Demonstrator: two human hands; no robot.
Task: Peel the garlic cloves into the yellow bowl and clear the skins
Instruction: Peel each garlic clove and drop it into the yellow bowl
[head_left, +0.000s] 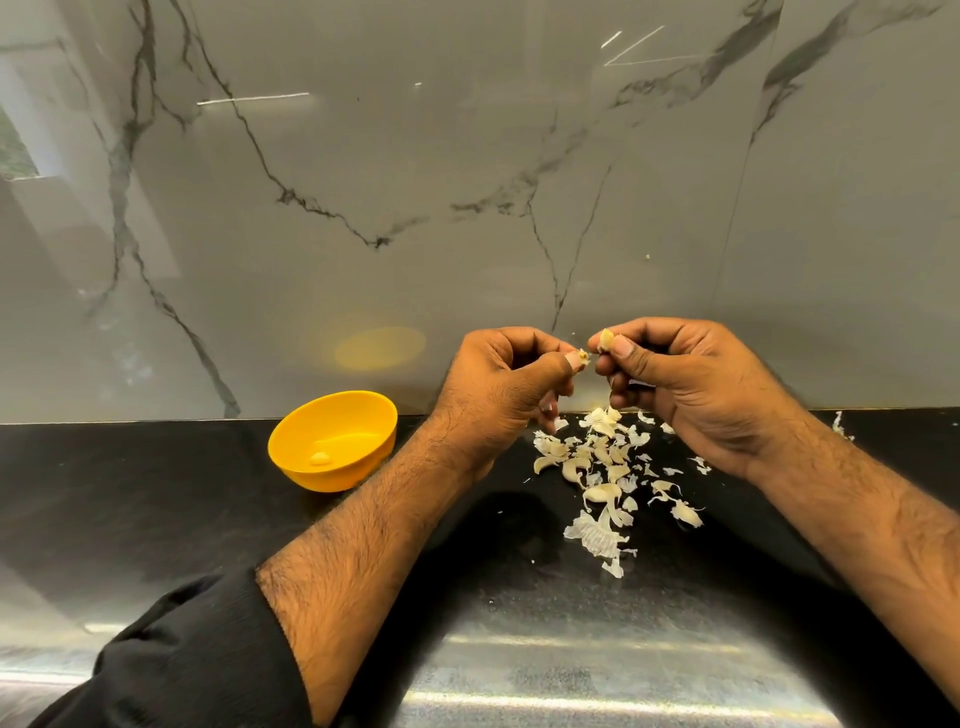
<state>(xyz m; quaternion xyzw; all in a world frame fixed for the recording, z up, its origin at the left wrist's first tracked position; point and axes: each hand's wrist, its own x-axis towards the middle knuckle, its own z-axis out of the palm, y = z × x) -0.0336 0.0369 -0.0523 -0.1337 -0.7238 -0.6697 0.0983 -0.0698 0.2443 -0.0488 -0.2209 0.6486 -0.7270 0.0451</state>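
My right hand (691, 395) pinches a small pale garlic clove (605, 340) between thumb and fingertips, raised above the counter. My left hand (506, 387) is close beside it, thumb and finger pinching a scrap of skin (583, 356) just left of the clove. Below both hands lies a pile of garlic cloves and papery skins (605, 478) on the black counter. The yellow bowl (291, 441) stands to the left, tilted a little, with one peeled clove (320, 458) inside.
The black countertop (156, 493) runs along a grey marble wall (415, 182) right behind the hands. A few stray skins (837, 423) lie at the far right by the wall. My black sleeve (182, 660) covers the lower left.
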